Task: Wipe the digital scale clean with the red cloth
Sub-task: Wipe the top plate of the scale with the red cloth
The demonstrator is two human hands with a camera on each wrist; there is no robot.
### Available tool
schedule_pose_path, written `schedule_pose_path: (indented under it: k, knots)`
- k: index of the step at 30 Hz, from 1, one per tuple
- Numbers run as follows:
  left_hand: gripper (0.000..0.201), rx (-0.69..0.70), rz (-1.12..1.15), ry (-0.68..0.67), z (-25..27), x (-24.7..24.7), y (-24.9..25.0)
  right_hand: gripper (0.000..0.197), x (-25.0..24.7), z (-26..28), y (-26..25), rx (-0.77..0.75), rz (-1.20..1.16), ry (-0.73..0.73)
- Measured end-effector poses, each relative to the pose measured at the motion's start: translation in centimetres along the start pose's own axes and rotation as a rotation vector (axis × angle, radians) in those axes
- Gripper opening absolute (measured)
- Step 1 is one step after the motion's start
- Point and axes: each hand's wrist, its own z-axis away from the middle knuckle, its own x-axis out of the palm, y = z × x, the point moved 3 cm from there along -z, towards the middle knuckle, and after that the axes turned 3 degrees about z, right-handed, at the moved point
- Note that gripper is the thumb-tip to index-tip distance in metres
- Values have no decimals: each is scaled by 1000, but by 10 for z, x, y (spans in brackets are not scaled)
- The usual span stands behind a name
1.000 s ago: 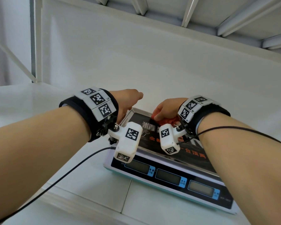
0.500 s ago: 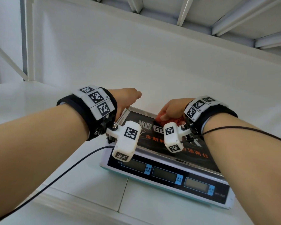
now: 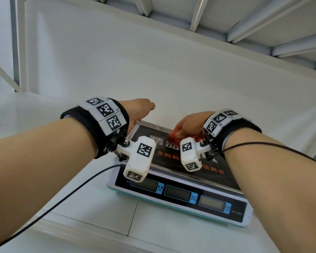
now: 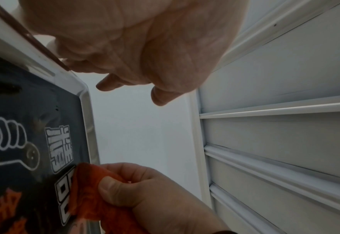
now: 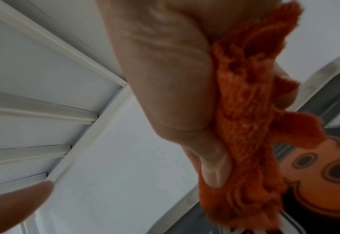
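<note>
- The digital scale (image 3: 179,187) sits on the white worktop (image 3: 91,203), display panel toward the person, its dark printed weighing pan (image 3: 219,172) facing up.
- The right hand (image 3: 189,126) has the red cloth (image 3: 173,138) bunched in its grasp, thumb clamped over the wad and the other fingers (image 4: 125,169) wrapped round it, as both wrist views show. Bunching likely gives a firm pad to press with.
- The cloth lies against the far middle of the pan, over the white printed characters, so the wipe looks under way in that zone.
- The left hand (image 3: 138,110) is at the pan's far-left corner, fingers (image 4: 106,83) loosely curled and grasping nothing; the palm seems to rest by the metal rim (image 4: 84,98), though actual contact is hard to tell. I judge it is there to steady the scale against the rubbing.
- The near part of the pan and the display panel appear untouched by the cloth at present.
</note>
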Motion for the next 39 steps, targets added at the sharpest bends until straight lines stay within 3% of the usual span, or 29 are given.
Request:
schedule_pose_path:
  k: [3, 8, 13, 18, 23, 29, 33, 36, 39]
  knots:
    - [47, 3, 26, 5, -1, 1, 2, 31, -6, 6, -2, -19, 20, -31]
    - [46, 37, 63, -22, 2, 6, 7, 25, -11, 6, 13, 77, -35, 143]
    - [10, 31, 78, -17, 3, 14, 11, 24, 1, 5, 22, 54, -102, 67]
    - [21, 11, 95, -60, 7, 28, 18, 23, -2, 15, 21, -30, -108, -86]
    - [27, -43, 163, -65, 6, 38, 16, 27, -3, 13, 36, 99, -64, 90]
    - [50, -53, 241, -73, -4, 50, 16, 33, 1, 18, 39, 63, -22, 8]
    - [65, -151, 272, -177, -8, 57, 11, 23, -1, 21, 46, 6, -99, -131]
    - [57, -143, 280, -140, -9, 58, 11, 22, -5, 18, 57, 64, -236, 42]
    - [51, -129, 260, -114, -10, 59, 11, 27, -3, 15, 67, 125, -64, 98]
